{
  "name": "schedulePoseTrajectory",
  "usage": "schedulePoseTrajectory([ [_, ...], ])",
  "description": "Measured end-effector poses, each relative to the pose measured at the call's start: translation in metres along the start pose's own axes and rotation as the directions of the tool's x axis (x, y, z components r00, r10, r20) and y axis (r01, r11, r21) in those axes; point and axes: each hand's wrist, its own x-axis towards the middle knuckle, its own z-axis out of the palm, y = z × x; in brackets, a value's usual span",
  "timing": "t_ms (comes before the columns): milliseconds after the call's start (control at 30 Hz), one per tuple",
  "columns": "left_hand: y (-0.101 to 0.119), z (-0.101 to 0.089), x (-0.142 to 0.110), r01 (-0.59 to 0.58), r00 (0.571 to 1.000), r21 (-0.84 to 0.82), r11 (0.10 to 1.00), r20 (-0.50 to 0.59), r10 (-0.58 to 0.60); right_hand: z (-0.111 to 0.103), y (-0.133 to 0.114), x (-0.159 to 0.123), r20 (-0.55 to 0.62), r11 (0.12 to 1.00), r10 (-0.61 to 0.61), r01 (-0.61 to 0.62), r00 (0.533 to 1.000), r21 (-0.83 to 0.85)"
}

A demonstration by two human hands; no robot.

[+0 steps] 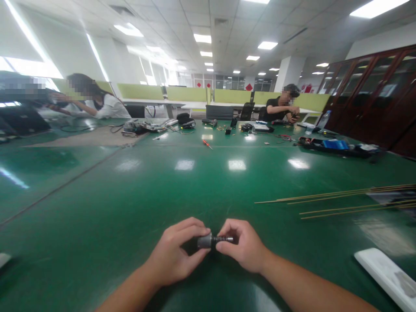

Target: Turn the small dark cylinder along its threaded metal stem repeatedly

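My left hand (183, 250) is closed around a dark grey cylinder (204, 241), its thumb below and fingertips above. From the cylinder's right end sticks a thin rod (224, 238) with dark rings or spring-like coils and a shiny tip; its exact kind I cannot make out. The thumb and index finger of my right hand (245, 246) pinch this rod close to the cylinder. Both hands are low over the green table (156, 190), near its front edge, and the piece lies roughly level between them.
Thin brass-coloured rods (334, 195) lie at the right, beyond a long white object (386, 277). Farther off are an orange-handled screwdriver (206, 143), a tray with blue items (336, 145), and loose cables and parts (143, 126). People sit across the table at left and right.
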Motion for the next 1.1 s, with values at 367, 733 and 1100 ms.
schedulePoseTrajectory([
  [367, 0.005, -0.0015, 0.003, -0.017, 0.999, 0.012, 1.0, -0.032, 0.018, -0.0022, 0.0001, -0.0004, -0.001, 1.0, 0.005, -0.005, 1.0, 0.01],
  [733, 0.0025, -0.0024, 0.0024, -0.025, 0.999, 0.01, 1.0, -0.041, 0.025, -0.0019, 0.0036, -0.0003, -0.017, 0.999, 0.029, -0.028, 0.999, 0.018],
  [1100, 0.0002, -0.0037, 0.0012, -0.006, 0.999, 0.009, 1.0, -0.044, 0.007, -0.0024, 0.0006, 0.0002, -0.037, 0.999, 0.036, -0.035, 0.999, 0.031],
])
